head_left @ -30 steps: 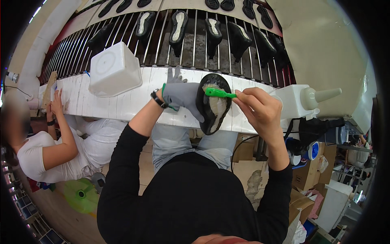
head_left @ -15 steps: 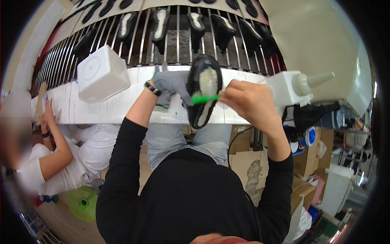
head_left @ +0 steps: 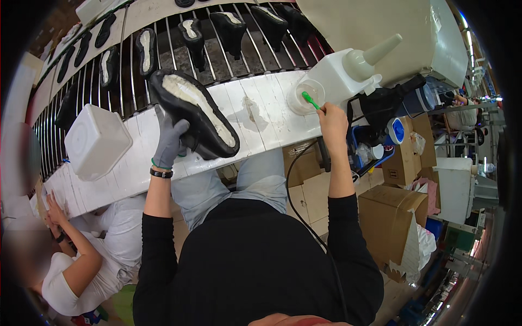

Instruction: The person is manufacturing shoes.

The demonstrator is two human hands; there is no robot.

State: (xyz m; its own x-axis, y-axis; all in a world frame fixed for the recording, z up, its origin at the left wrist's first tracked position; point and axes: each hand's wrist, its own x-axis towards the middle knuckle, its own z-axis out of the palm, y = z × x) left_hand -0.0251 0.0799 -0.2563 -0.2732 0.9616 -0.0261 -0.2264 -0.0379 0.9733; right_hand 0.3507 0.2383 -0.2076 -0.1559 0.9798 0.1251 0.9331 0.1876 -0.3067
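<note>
A gloved grey hand, my left hand point(head_left: 168, 138), grips a black shoe upper point(head_left: 217, 148) on a last at its side. Its underside faces up and shows a cream-white strip point(head_left: 198, 98) down the middle. To the right, my right hand point(head_left: 333, 127) is bare and closed round the handle of a small green brush point(head_left: 310, 100). The brush's head end dips into a round, translucent cup point(head_left: 294, 102), so its bristles cannot be made out. Right behind the cup lies a white plastic bottle point(head_left: 334, 73) with a long pale nozzle.
Beyond the white bench point(head_left: 261, 122) runs a roller rack point(head_left: 215, 62) carrying several black shoes, undersides up. A white square container point(head_left: 95, 144) stands at the left. Another person point(head_left: 81, 261) sits on that side. Cardboard boxes point(head_left: 389, 223) and a blue tray point(head_left: 363, 155) are at the right.
The brush has moved from the shoe's underside rightward to the cup. My left hand has tilted the shoe and now holds it apart from the brush. The view has shifted to the right.
</note>
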